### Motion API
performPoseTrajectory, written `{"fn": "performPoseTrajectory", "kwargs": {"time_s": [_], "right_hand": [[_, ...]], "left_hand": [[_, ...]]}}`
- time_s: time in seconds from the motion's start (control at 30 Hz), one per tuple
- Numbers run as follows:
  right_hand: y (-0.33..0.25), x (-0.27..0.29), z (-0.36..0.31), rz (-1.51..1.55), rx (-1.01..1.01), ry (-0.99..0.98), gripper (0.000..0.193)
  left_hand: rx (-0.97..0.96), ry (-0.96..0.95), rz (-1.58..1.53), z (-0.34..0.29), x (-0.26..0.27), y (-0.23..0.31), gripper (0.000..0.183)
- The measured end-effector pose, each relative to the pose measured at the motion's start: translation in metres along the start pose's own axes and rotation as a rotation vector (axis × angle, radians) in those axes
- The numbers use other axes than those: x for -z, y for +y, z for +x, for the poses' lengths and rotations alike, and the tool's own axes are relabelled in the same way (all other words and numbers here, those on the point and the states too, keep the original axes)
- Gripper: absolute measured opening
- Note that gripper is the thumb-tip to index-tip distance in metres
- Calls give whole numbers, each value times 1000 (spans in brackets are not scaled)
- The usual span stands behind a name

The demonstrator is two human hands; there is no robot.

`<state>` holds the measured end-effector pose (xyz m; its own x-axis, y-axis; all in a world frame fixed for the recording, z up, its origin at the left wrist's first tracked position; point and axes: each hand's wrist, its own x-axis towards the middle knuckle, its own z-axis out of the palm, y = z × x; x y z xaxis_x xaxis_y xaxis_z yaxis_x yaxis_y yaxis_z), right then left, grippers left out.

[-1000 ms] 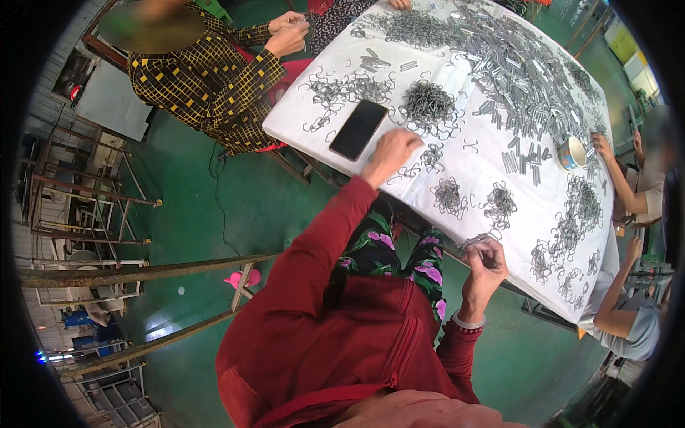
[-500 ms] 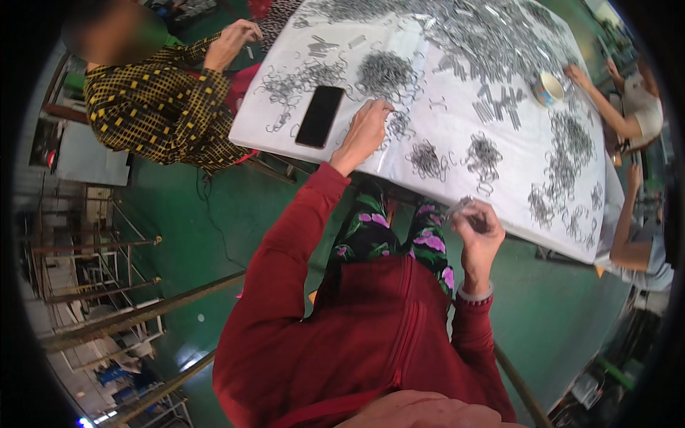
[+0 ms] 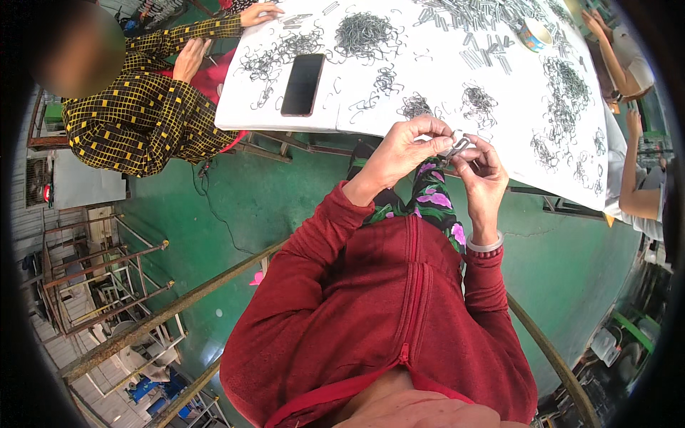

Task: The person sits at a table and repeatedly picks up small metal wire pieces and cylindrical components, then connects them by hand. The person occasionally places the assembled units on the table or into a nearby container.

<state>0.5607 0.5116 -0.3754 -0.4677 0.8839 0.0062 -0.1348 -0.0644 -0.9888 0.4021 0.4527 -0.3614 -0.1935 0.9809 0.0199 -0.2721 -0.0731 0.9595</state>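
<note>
My left hand [image 3: 414,148] and my right hand [image 3: 484,170] meet just off the table's near edge, above my lap. Between thumb and fingers of the right is a small grey metal clip [image 3: 460,148], narrow and slotted. The left thumb and forefinger pinch together at the clip's end; whatever they hold is too small to make out. Just beyond the hands lie small heaps of bent wire hooks, one nearer the left [image 3: 416,105] and another to the right [image 3: 479,105]. A thin scatter of wire hooks [image 3: 385,80] lies further left.
On the white-covered table [image 3: 342,118] are a dark phone [image 3: 302,84], a big hook pile [image 3: 365,36], many grey metal strips [image 3: 489,53] and a paper cup [image 3: 534,34]. A person in a yellow-checked top [image 3: 121,114] sits at left; other people's arms [image 3: 631,164] are at right.
My left hand has come from the wire hooks on the table to the clip in my right hand. The person at left now reaches one hand onto the table. The view has shifted.
</note>
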Motion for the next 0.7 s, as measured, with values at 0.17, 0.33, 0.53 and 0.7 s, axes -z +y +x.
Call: {"fn": "performPoseTrajectory", "kwargs": {"time_s": [0.17, 0.33, 0.53, 0.7], "right_hand": [[-3, -5, -5, -79, 63, 25, 41], [1, -1, -14, -339, 180, 5, 46], [-3, 42, 30, -322, 124, 185, 33], [23, 42, 170, -643, 282, -15, 18]], "left_hand": [[-16, 83, 65, -5, -12, 3, 15], [-7, 71, -69, -16, -22, -6, 13], [-173, 125, 173, -24, -25, -13, 12], [-145, 106, 208, -26, -23, -20, 9]]}}
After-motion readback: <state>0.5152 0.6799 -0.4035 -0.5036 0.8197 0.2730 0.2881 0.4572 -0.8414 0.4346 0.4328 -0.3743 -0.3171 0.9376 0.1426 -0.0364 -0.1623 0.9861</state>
